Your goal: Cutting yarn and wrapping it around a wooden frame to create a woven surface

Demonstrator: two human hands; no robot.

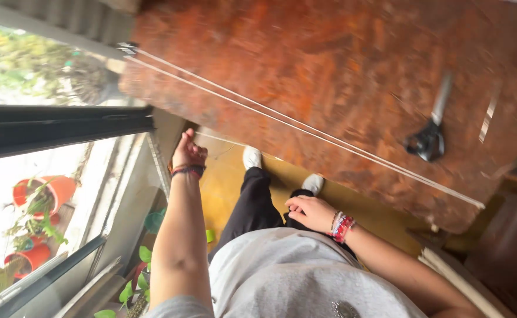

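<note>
My left hand reaches forward toward the near edge of a reddish-brown wooden table, fingers pinched on a thin white string that runs off to the right. Two longer white strings lie stretched side by side across the tabletop, from its far left corner to its right edge. My right hand rests flat on my black trouser leg and holds nothing. Both wrists carry bracelets. Scissors with black handles lie on the table to the right, blurred.
A window with a dark frame fills the left side. Outside it stand orange pots with green plants. More green leaves sit low by the window. My white shoes rest on a yellow floor. Dark wooden furniture stands at the right.
</note>
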